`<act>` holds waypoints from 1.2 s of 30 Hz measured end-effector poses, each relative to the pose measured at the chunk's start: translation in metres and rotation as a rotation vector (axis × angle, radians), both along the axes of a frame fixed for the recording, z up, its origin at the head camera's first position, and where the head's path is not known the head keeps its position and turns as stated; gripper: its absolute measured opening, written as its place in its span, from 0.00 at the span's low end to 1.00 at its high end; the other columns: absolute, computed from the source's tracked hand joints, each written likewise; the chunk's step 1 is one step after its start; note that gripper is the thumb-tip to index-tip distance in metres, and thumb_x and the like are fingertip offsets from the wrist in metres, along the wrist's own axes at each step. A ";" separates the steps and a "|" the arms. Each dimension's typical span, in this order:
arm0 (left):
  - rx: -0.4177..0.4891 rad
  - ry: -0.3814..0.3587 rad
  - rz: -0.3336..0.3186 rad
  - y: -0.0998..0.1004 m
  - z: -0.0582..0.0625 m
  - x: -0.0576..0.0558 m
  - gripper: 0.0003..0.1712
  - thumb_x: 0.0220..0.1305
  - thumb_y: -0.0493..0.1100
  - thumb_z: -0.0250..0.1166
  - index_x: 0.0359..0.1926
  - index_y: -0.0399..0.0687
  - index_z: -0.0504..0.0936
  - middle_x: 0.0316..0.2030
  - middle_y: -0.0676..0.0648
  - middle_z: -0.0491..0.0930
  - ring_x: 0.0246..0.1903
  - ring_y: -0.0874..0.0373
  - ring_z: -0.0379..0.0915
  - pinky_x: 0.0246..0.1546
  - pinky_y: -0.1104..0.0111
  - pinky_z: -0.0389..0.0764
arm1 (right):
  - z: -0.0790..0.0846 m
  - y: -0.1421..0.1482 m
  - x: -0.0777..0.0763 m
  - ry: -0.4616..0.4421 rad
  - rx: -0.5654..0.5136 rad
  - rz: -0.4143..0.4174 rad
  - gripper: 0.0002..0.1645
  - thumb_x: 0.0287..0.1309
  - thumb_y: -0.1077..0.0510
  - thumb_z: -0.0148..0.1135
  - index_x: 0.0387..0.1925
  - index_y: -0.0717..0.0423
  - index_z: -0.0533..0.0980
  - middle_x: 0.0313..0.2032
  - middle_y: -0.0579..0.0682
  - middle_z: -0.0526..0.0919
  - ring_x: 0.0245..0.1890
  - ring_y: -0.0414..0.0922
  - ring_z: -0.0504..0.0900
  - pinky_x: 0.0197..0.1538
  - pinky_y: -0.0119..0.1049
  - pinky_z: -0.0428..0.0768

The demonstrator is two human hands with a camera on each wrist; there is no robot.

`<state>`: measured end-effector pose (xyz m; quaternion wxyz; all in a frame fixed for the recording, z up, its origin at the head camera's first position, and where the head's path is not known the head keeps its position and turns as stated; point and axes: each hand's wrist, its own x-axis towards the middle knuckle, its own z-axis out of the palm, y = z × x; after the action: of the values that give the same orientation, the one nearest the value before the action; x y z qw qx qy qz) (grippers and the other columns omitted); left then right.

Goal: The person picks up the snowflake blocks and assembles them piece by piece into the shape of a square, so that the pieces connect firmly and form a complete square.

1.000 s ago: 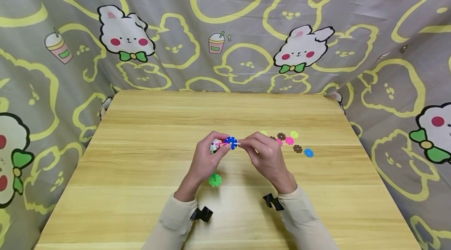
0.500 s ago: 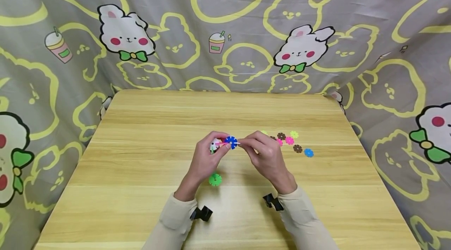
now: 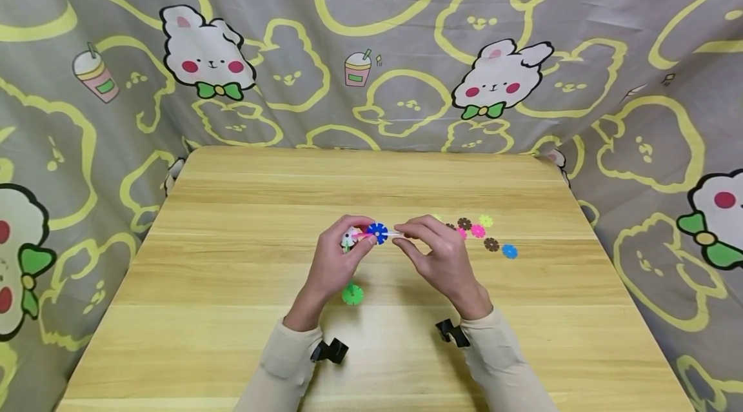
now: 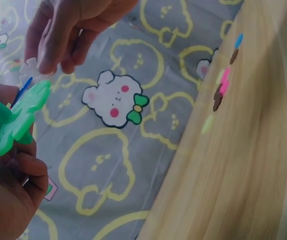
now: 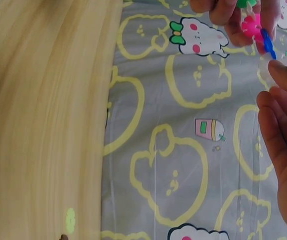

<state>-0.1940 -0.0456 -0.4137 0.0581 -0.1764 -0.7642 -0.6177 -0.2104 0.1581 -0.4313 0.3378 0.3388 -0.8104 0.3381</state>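
head view: vs half a second ago, right hand (image 3: 444,254) has parted thumb and forefinger; tips were together, now a gap between them. more of the translucent white disc (image 3: 392,233) shows as a result, set against the blue disc (image 3: 377,233). whether a fingertip still touches the white disc, cannot tell. left hand (image 3: 333,257) has eased slightly left, disc assembly (image 3: 361,233) along with it; grip unchanged, thumb and fingers pinching around the blue disc. assembly is held up between both hands, above the table (image 3: 261,257). long axis of its visible row runs roughly left-right, nearly level: second white disc (image 3: 349,238) at left end, pink disc (image 5: 252,27) next, then blue, then translucent white pointing at the right fingertips. blue faces the head camera; translucent white is close to edge-on there. green disc (image 3: 352,294) shows below the left hand and shifted with it; left wrist view has it big beside that hand, joint to the row hidden. loose discs beyond the right hand lie flat, same layout as before: brown disc (image 3: 491,244), light-blue disc (image 3: 509,251) at the right end, yellow disc (image 3: 485,221) farther back.
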 end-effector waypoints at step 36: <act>0.038 0.023 0.039 -0.010 0.002 0.000 0.12 0.62 0.32 0.64 0.47 0.35 0.80 0.41 0.38 0.82 0.37 0.61 0.77 0.37 0.70 0.81 | -0.074 0.132 -0.016 -0.604 0.202 -0.583 0.23 0.55 0.56 0.69 0.52 0.59 0.79 0.46 0.62 0.79 0.45 0.59 0.76 0.48 0.55 0.73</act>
<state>-0.1936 -0.0551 -0.4117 0.0821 -0.1674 -0.7550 -0.6287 -0.2259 0.2897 -0.5052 0.1319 0.0129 -0.9638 0.2316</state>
